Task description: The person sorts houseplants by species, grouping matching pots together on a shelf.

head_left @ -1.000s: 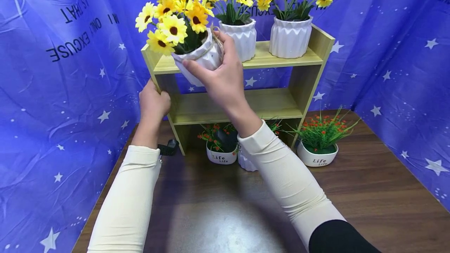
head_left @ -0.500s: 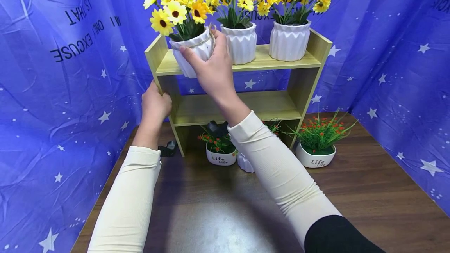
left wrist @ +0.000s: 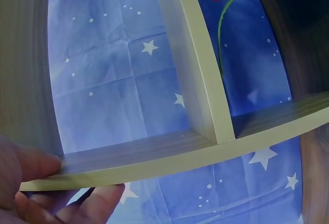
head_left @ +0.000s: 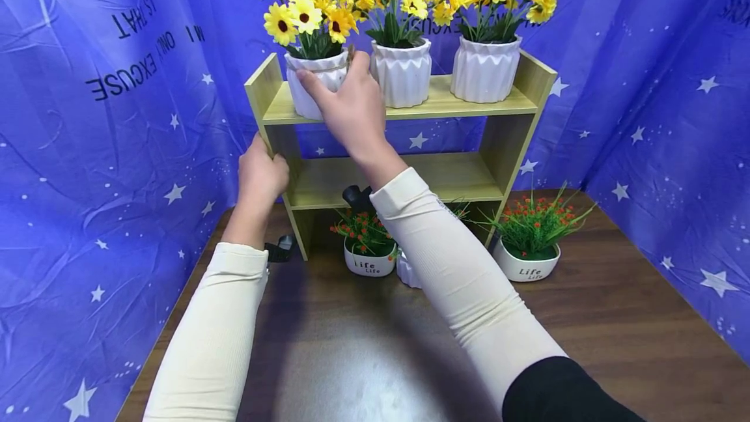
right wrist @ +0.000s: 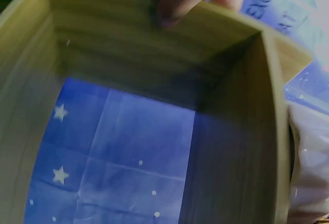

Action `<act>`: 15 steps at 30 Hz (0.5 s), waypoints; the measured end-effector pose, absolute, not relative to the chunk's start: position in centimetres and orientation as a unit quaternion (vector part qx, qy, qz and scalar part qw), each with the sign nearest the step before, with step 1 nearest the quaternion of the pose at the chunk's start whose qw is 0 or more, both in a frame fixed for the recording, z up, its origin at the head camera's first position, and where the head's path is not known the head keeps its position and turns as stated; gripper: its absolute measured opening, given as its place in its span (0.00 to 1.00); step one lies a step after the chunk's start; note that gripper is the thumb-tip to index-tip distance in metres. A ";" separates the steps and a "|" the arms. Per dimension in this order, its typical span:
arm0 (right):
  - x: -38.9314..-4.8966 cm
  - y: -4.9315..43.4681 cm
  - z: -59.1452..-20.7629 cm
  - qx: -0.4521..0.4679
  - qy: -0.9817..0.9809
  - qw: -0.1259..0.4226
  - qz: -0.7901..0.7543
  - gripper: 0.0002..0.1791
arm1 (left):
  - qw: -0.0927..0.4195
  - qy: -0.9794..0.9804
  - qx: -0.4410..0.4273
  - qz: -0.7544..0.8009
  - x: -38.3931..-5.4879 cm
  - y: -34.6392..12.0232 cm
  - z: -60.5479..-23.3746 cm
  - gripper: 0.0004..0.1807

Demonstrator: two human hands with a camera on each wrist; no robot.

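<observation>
My right hand [head_left: 351, 109] holds a white fluted flowerpot [head_left: 303, 98] with yellow daisy-like flowers, thumb on its front and fingers at its right side. The pot is upright at the left end of the top board of a wooden shelf [head_left: 459, 171]. Its base overlaps the board's front edge; whether it rests there I cannot tell. My left hand [head_left: 262, 171] grips the shelf's left side panel. In the left wrist view, the thumb and fingers of the left hand [left wrist: 23, 172] pinch that panel [left wrist: 154, 163]. The right wrist view shows part of the white pot [right wrist: 311, 162].
Two similar flowerpots, a middle one [head_left: 401, 77] and a right one [head_left: 485, 71], stand on the top board. Below are a red-flowered planter [head_left: 369, 262], a partly hidden white pot [head_left: 407, 272] and another planter [head_left: 527, 266] at right. Blue star-patterned curtains [head_left: 117, 213] surround the table [head_left: 340, 344].
The right hand has lowered the flowerpot from a tilted position in front of the shelf to upright at the top board's left end. The left hand keeps its grip on the panel.
</observation>
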State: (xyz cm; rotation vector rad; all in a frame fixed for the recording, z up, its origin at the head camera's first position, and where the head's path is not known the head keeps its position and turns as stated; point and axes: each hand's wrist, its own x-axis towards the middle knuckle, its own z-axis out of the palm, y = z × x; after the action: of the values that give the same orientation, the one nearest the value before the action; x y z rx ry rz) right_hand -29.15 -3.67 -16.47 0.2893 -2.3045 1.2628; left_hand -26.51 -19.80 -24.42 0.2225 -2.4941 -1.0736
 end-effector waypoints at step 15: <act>-31.0 -4.4 -15.1 0.059 -0.891 0.201 0.402 0.47 | 0.210 -0.901 0.074 -0.373 -26.7 -19.9 -24.6 0.21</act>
State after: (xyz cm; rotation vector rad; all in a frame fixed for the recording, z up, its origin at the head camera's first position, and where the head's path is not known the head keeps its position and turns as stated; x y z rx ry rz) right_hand -31.02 -4.43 -15.15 0.1657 -2.4892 1.1243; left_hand -26.72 -19.88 -24.62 0.2068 -2.5040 -1.0357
